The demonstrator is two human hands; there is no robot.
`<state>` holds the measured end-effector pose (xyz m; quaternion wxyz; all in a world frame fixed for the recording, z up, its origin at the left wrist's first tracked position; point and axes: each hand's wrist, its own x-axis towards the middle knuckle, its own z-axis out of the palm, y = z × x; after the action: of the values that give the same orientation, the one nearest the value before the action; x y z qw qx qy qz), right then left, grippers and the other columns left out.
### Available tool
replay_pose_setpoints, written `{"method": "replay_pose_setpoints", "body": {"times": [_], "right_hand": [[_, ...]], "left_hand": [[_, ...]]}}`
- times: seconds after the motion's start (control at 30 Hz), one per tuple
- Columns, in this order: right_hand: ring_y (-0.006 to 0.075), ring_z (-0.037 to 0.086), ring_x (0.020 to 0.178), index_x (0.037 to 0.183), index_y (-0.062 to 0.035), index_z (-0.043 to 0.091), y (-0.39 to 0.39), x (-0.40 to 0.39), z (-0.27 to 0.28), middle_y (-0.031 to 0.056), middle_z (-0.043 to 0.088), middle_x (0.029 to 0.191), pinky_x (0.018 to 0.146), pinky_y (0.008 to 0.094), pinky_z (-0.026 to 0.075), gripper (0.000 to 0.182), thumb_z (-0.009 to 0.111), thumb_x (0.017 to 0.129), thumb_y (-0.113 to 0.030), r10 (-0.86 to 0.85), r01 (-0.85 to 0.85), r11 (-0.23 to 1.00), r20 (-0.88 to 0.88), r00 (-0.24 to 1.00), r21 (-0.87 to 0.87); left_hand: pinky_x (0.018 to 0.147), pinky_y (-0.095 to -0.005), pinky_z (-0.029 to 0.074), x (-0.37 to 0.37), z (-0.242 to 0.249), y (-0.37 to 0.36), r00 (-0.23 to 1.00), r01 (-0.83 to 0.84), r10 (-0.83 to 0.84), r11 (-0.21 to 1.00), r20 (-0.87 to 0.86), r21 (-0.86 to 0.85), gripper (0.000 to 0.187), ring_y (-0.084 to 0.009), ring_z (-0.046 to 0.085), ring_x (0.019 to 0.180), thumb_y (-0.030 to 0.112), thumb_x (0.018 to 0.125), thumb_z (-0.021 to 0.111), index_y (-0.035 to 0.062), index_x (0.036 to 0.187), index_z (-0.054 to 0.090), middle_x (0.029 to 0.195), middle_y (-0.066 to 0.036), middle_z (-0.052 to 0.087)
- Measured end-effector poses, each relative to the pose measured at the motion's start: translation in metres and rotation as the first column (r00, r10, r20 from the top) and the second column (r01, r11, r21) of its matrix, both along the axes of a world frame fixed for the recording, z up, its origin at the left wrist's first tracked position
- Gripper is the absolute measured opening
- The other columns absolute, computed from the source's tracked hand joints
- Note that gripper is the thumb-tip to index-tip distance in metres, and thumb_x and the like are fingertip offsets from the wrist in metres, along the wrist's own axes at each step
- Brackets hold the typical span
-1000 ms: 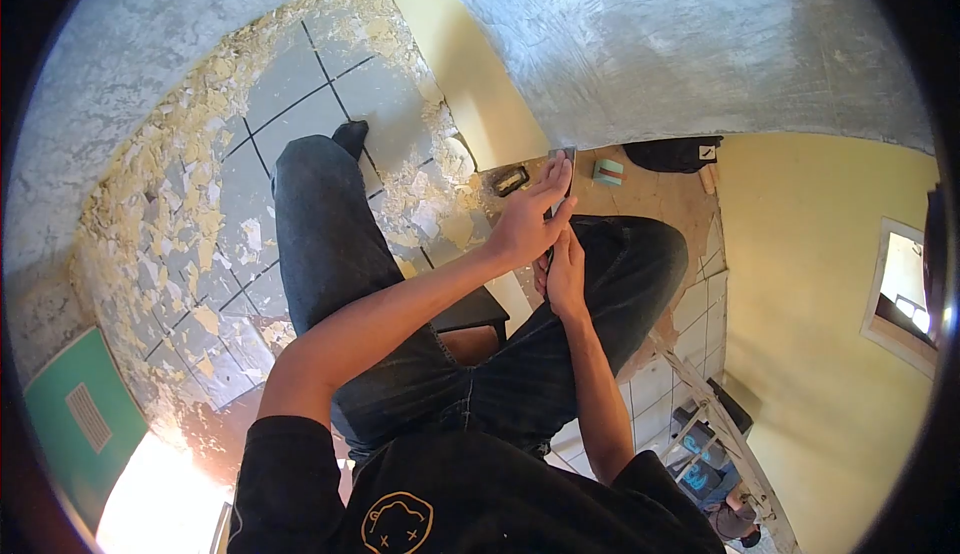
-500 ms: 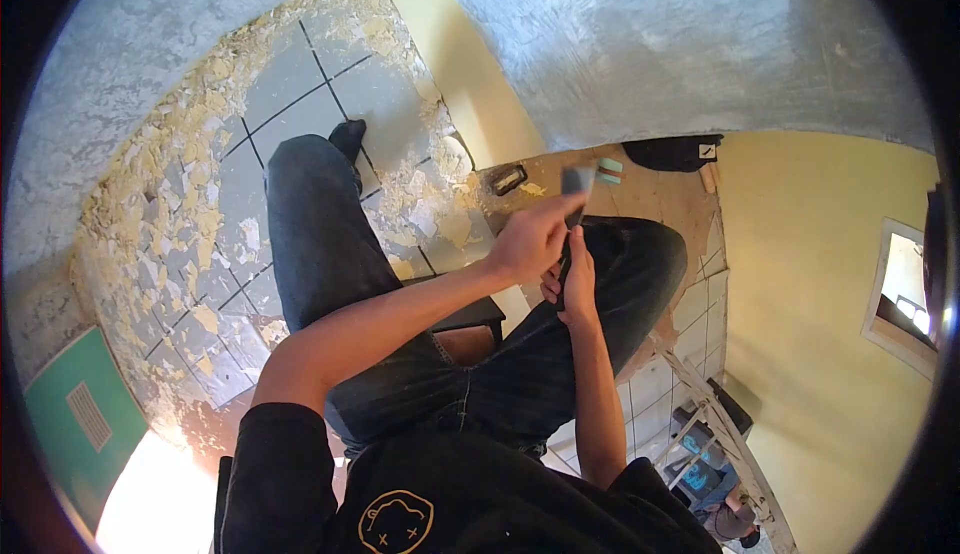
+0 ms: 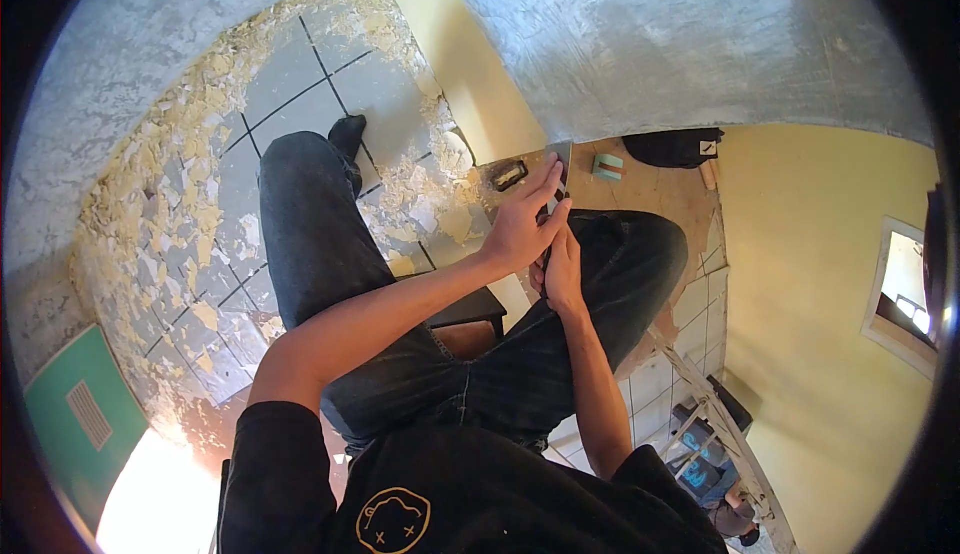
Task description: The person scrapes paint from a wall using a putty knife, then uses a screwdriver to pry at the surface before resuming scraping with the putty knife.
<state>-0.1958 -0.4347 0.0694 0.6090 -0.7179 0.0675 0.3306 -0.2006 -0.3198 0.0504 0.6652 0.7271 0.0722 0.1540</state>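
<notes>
My right hand (image 3: 564,272) is wrapped round the dark handle of a scraper (image 3: 562,154) with a flat, wide metal blade. The scraper points away from me above my right thigh. My left hand (image 3: 516,232) lies against the scraper, its fingers stretched along the blade and touching it. The two hands meet at the handle, so most of it is hidden. Beyond them on the floor are a small black-rimmed object (image 3: 509,176) and a pale green block (image 3: 607,167).
Peeled paint flakes (image 3: 190,204) cover the tiled floor on the left. A grey, patchy wall (image 3: 680,44) rises in front. A dark cap-like item (image 3: 672,150) lies by the wall. At the lower right stand a wooden ladder (image 3: 735,444) and another person (image 3: 735,516).
The scraper has tilted more upright and shifted slightly left. My left fingers, bent and blurred before, now stretch along the blade. My right hand has moved a little left.
</notes>
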Motion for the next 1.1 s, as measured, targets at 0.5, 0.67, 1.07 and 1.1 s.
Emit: {"method": "replay_pose_setpoints", "body": {"times": [0.5,0.67,1.07,1.1], "right_hand": [[0.0051,0.032,0.039,0.099,-0.0054,0.05,0.024,-0.006,0.005,-0.0032,0.039,0.055,0.035,0.0234,0.028,0.039,0.028,0.105,-0.037,-0.061,0.07,0.995,0.119,0.991,-0.073],[0.0052,0.036,0.04,0.109,-0.0032,0.054,0.023,0.005,-0.009,-0.0022,0.044,0.057,0.036,0.0242,0.03,0.042,0.029,0.105,-0.037,-0.059,0.066,0.995,0.076,0.995,-0.081],[0.0028,0.033,0.039,0.096,-0.0058,0.052,0.013,-0.016,-0.012,-0.0046,0.041,0.056,0.035,0.0211,0.027,0.038,0.031,0.105,-0.036,-0.062,0.111,0.975,0.242,0.968,-0.191],[0.0055,0.037,0.043,0.092,-0.0049,0.052,0.017,-0.01,-0.012,-0.0022,0.043,0.058,0.039,0.0244,0.03,0.038,0.033,0.104,-0.035,-0.059,0.108,0.976,0.248,0.967,-0.188]], "left_hand": [[0.1,-0.035,0.043,0.006,-0.009,0.008,0.995,0.048,-0.052,0.998,0.082,0.05,0.048,-0.034,0.044,0.129,0.015,0.095,0.055,-0.0062,0.136,0.042,0.143,-0.027,0.036],[0.098,-0.0354,0.044,0.011,-0.014,0.009,0.999,0.02,-0.021,0.999,0.044,0.026,0.048,-0.0348,0.044,0.128,0.013,0.094,0.056,-0.0064,0.136,0.042,0.142,-0.026,0.039],[0.093,-0.036,0.047,0.0,-0.007,0.006,0.99,0.048,-0.054,0.998,0.129,0.048,0.048,-0.0396,0.05,0.119,0.014,0.093,0.056,-0.0034,0.135,0.043,0.142,-0.027,0.035],[0.093,-0.036,0.047,0.007,-0.009,0.012,0.988,0.051,-0.059,0.997,0.143,0.061,0.048,-0.0396,0.05,0.119,0.014,0.093,0.056,-0.0034,0.135,0.043,0.142,-0.027,0.035]]}}
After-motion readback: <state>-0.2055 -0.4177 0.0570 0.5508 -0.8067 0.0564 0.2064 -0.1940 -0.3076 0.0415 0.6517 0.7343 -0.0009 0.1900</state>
